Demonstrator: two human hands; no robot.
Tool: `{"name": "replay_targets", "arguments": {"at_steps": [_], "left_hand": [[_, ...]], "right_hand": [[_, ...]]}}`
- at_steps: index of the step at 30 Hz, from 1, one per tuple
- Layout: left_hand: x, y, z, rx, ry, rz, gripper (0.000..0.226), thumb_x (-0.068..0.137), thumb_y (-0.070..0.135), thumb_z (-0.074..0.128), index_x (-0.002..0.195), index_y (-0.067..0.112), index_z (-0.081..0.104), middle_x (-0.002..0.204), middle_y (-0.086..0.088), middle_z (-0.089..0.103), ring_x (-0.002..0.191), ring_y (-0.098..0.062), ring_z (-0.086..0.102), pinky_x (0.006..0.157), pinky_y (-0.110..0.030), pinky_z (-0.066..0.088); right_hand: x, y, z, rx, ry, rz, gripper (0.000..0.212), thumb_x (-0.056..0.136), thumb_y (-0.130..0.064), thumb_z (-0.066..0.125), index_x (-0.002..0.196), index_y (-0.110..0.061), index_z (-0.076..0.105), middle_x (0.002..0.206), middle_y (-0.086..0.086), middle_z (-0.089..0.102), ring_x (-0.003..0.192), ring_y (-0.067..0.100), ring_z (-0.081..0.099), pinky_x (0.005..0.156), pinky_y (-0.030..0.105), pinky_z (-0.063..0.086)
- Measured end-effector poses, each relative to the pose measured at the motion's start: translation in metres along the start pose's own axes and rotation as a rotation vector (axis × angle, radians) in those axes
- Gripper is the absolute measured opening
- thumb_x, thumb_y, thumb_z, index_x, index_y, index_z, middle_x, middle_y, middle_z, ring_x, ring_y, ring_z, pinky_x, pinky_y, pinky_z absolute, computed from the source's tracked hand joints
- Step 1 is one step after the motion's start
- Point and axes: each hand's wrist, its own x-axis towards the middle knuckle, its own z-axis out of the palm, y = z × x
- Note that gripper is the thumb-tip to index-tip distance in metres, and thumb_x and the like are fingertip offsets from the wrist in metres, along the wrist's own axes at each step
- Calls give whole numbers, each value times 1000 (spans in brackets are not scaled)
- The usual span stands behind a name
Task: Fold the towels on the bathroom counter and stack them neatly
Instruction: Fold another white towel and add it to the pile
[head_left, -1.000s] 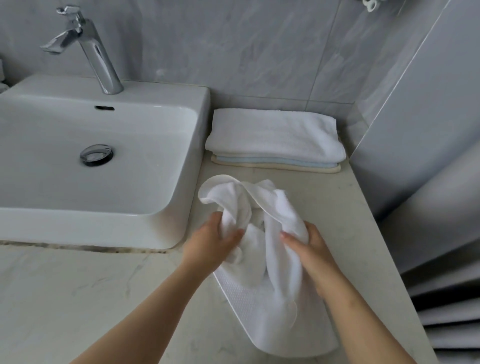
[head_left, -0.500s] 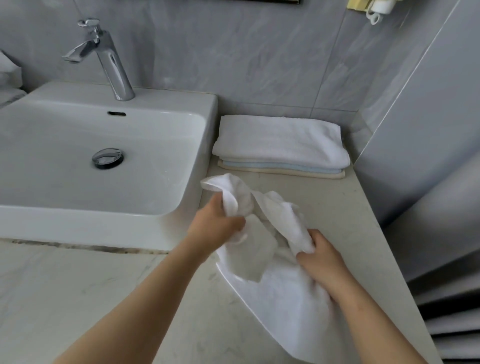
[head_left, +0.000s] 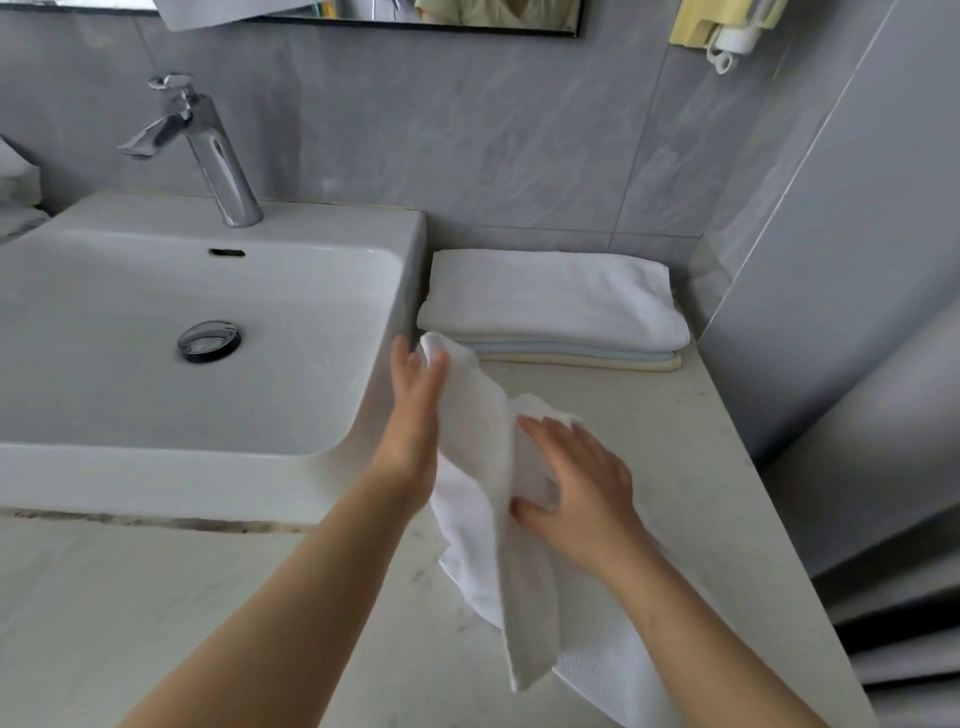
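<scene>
My left hand (head_left: 418, 400) is raised with fingers nearly straight, pinching one corner of the white towel (head_left: 483, 467) between thumb and fingertips. My right hand (head_left: 579, 486) lies flat and spread on the towel's middle, fingers straight, thumb against a fold. The towel runs as a long strip from the left hand's tips, under the right hand, and down onto the counter (head_left: 675, 441) near my right forearm. Beyond both hands sits the stack of folded towels (head_left: 550, 301), just past the lifted corner. The washbasin (head_left: 156, 483) is left of my left hand. Half a second ago both hands were curled into a bunched towel; now the left has reached forward and the right has opened.
</scene>
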Motion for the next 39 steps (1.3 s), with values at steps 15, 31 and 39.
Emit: {"name": "replay_targets", "arguments": {"at_steps": [15,31,39], "left_hand": [[-27,-52,-6,1115,-349,-29,72,80,8,53,142,33,26,151,9,15,131,-22,34,98,-29,37],[38,68,4,1365,-246,467,40,79,-6,42,99,18,67,104,-1,65,94,-18,54,77,-23,38],[18,2,20,1540,-92,479,30,87,21,50,115,21,64,123,-7,55,116,-30,46,91,-38,35]], "right_hand": [[-11,30,20,-83,16,117,61,81,2,45,135,-26,38,152,-14,20,112,26,41,88,31,41],[-18,38,-8,586,-5,530,31,73,4,47,71,-17,69,73,-1,66,70,14,55,58,23,38],[-19,29,0,497,90,577,22,79,-6,48,69,-17,65,67,-3,61,65,15,53,57,24,39]]}}
